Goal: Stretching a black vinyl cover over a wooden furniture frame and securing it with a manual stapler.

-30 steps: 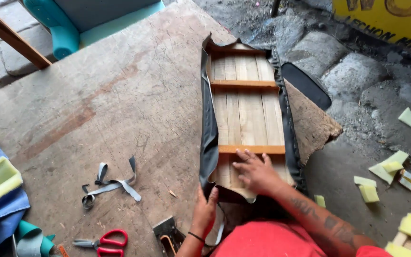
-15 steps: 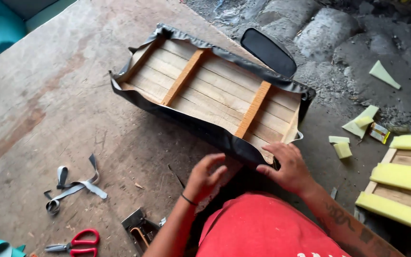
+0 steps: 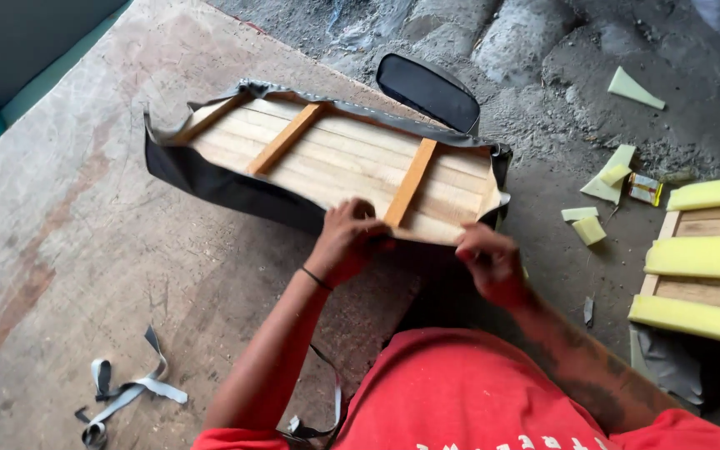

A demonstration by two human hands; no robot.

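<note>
A wooden slat panel (image 3: 335,158) with two orange cross battens lies face up on the worn work table (image 3: 68,242), wrapped underneath in black vinyl cover (image 3: 210,183) that folds up over its edges. My left hand (image 3: 347,237) presses on the panel's near edge beside a batten, fingers curled on the wood and cover. My right hand (image 3: 489,262) pinches the black cover at the near right corner of the panel.
Grey strap offcuts (image 3: 122,392) lie on the table at the lower left. A black padded piece (image 3: 427,87) rests beyond the panel. Yellow foam scraps (image 3: 610,171) litter the concrete floor. A wooden frame with yellow foam strips (image 3: 710,258) sits at the right.
The panel has swung round from lengthwise to lying across in front of me. Both hands have shifted onto its near edge. The scissors and stapler have left the view.
</note>
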